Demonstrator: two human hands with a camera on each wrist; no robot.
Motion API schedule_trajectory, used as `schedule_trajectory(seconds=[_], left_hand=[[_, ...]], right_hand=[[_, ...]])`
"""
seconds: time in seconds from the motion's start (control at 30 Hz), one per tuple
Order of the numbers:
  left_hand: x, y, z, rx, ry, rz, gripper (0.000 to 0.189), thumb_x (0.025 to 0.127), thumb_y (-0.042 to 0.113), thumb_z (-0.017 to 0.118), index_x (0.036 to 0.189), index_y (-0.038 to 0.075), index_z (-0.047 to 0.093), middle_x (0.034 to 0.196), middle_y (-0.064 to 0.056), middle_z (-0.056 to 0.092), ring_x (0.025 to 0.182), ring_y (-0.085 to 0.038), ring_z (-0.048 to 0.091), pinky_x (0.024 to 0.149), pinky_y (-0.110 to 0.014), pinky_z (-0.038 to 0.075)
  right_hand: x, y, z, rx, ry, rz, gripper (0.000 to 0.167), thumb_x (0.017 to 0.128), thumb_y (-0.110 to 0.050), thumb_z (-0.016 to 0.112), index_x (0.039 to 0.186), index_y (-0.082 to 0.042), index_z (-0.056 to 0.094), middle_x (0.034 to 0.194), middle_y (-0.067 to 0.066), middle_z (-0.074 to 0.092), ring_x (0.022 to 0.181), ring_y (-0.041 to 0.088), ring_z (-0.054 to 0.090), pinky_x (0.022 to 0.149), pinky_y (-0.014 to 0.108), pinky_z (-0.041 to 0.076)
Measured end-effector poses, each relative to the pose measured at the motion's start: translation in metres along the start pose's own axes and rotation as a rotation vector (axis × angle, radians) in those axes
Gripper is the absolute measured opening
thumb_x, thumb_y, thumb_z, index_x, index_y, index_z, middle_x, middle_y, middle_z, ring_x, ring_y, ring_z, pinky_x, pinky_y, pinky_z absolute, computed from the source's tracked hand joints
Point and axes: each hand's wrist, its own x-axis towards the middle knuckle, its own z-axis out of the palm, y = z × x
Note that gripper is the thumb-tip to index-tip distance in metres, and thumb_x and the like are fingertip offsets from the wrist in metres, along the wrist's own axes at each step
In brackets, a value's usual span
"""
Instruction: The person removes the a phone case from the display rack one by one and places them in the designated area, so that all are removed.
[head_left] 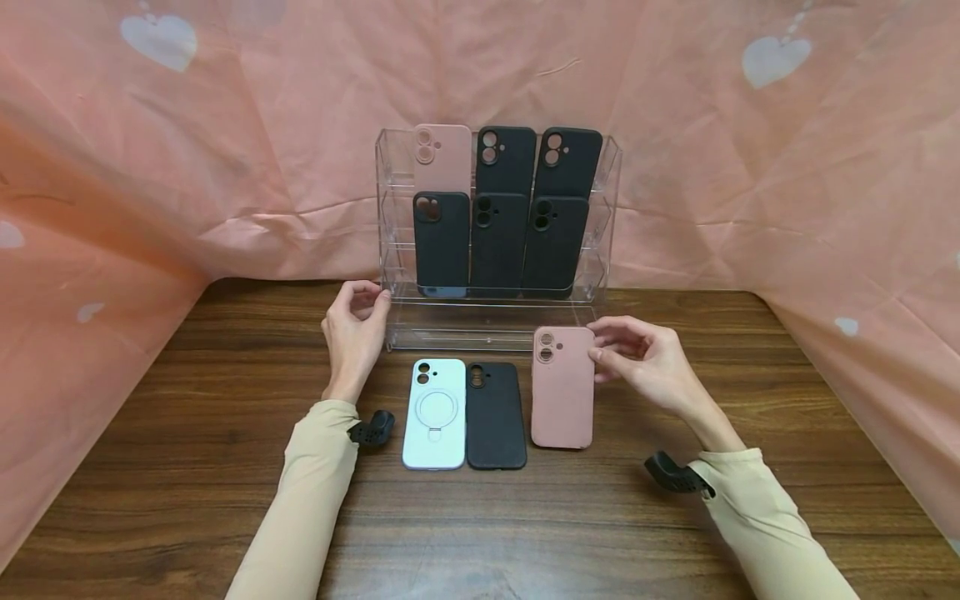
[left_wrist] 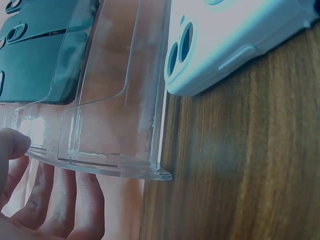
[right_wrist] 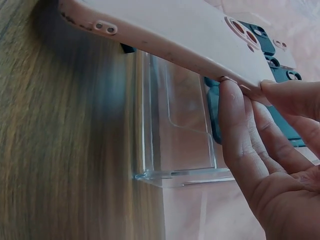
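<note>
My right hand (head_left: 651, 360) pinches a pink phone case (head_left: 562, 392) by its upper right edge, thumb on the face and fingers along the side. In the right wrist view the case (right_wrist: 165, 35) is lifted off the wood, tilted, with dark scuffs at its lower corner. At the left side of a clear tiered display stand (head_left: 487, 340), my left hand (head_left: 358, 327) grips the upright edge between thumb and curled fingers. Between the hands lie a white phone case (head_left: 435, 442) with a ring on its back and a black phone case (head_left: 497, 425), side by side.
Several cases stand in two rows on the stand: a pink case (head_left: 450, 167) at the upper left, black cases (head_left: 506, 171) beside it, and a lower row of black cases (head_left: 498, 250). Pink cloth (head_left: 300, 167) with white hearts hangs around the wooden table (head_left: 187, 417).
</note>
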Motion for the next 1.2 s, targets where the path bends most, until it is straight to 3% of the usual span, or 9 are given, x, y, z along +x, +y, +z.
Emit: schedule_trajectory(seconds=[0.1, 0.23, 1.2], left_hand=[[0.0, 0.001, 0.0, 0.006, 0.006, -0.002, 0.016, 0.093, 0.025, 0.072, 0.103, 0.013, 0.07, 0.101, -0.007, 0.078, 0.071, 0.011, 0.064, 0.077, -0.015, 0.048], [0.0, 0.001, 0.0, 0.009, 0.006, -0.005, 0.016, 0.094, 0.026, 0.072, 0.104, 0.014, 0.07, 0.101, -0.007, 0.078, 0.071, 0.01, 0.064, 0.079, -0.018, 0.048], [0.0, 0.001, 0.0, 0.028, 0.001, 0.0, 0.015, 0.095, 0.027, 0.07, 0.104, 0.015, 0.07, 0.102, -0.005, 0.077, 0.077, -0.007, 0.068, 0.078, -0.022, 0.047]], right_hand=[[-0.002, 0.001, -0.001, 0.001, -0.004, 0.012, 0.033, 0.091, 0.006, 0.071, 0.122, 0.008, 0.061, 0.095, -0.002, 0.074, 0.081, 0.008, 0.073, 0.068, 0.042, 0.062], [-0.003, 0.003, -0.003, -0.003, -0.009, 0.019, 0.032, 0.091, 0.006, 0.07, 0.122, 0.009, 0.061, 0.094, -0.003, 0.073, 0.082, 0.007, 0.072, 0.067, 0.042, 0.062], [-0.005, 0.022, 0.005, -0.049, -0.038, 0.14, 0.038, 0.093, 0.005, 0.066, 0.13, 0.007, 0.058, 0.098, 0.002, 0.07, 0.081, 0.006, 0.073, 0.071, 0.042, 0.063]])
